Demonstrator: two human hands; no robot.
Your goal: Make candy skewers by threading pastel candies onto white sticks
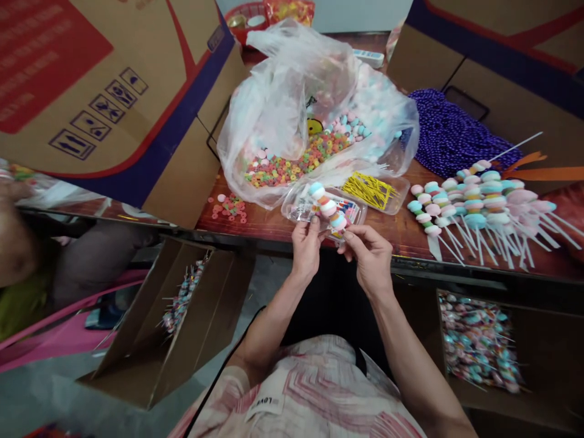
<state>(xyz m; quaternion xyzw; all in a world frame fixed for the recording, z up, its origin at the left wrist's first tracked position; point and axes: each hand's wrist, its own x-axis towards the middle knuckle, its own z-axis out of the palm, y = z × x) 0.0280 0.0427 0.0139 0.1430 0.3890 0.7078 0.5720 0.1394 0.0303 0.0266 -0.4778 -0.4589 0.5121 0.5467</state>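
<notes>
Over the table's front edge, a candy skewer (327, 207) of pink, white and blue marshmallows with orange pieces between them stands tilted between my hands. My left hand (306, 248) pinches near its lower left side, thumb up. At the skewer's bottom end, my right hand (370, 255) is closed with thumb and forefinger together. Whether a clear wrapper surrounds the candy I cannot tell. Just behind lies a clear plastic tray (360, 214) with printed clear wrappers. Yellow twist ties (370, 190) fill another clear tray to its right.
Behind stands a large clear bag (283, 67) of ring candies and marshmallows. Finished-looking skewers (483, 201) pile up at right beside purple cord (442, 131). Cardboard boxes (182, 146) flank the table. Open boxes (214, 304) below hold wrapped skewers (479, 340). Another person's arm (16, 237) shows at left.
</notes>
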